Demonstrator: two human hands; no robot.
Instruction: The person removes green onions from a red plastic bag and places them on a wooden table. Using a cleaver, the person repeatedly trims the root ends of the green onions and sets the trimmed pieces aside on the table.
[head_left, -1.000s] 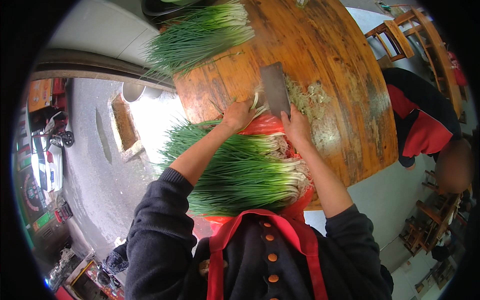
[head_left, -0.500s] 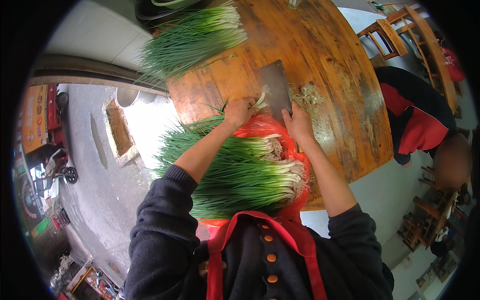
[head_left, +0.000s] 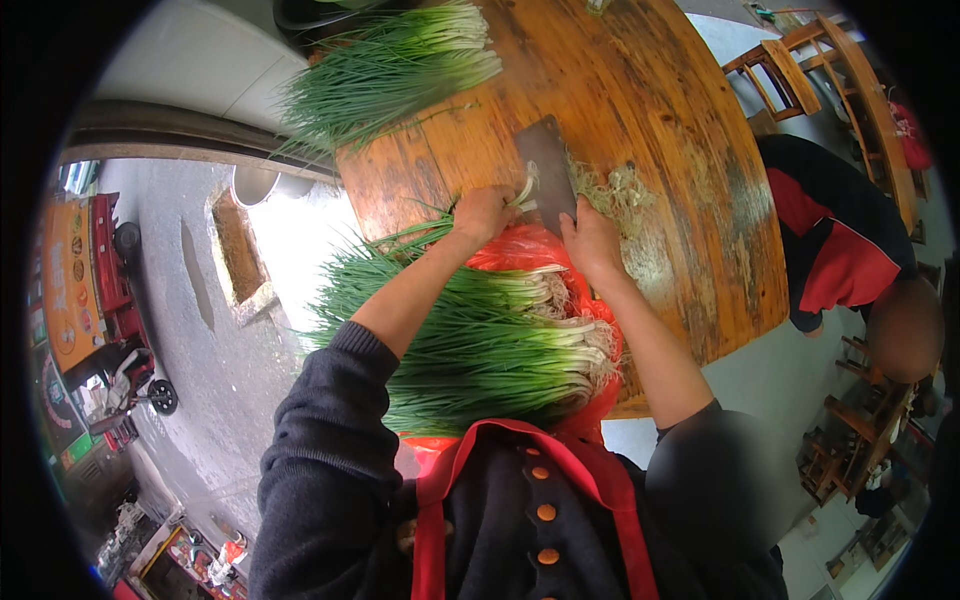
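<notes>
Now left hand point(head_left: 482, 213) pinches white-stemmed scallions point(head_left: 531, 184), right hand point(head_left: 592, 240) clutches oblong grey-metal cleaver point(head_left: 545, 158); left of it, printed orange panel point(head_left: 68, 285)!

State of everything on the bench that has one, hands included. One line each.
Left hand: closed on held green onions
Held green onions: white ends out toward the cleaver
Right hand: closed on the cleaver
Cleaver: gripped; table contact unclear
Near green onions: piled, roots on
Red bag: spread under near green onions
Far green onions: piled, ends look trimmed
Root scraps: loose, heaped
Wooden table: surface worn, stained
</notes>
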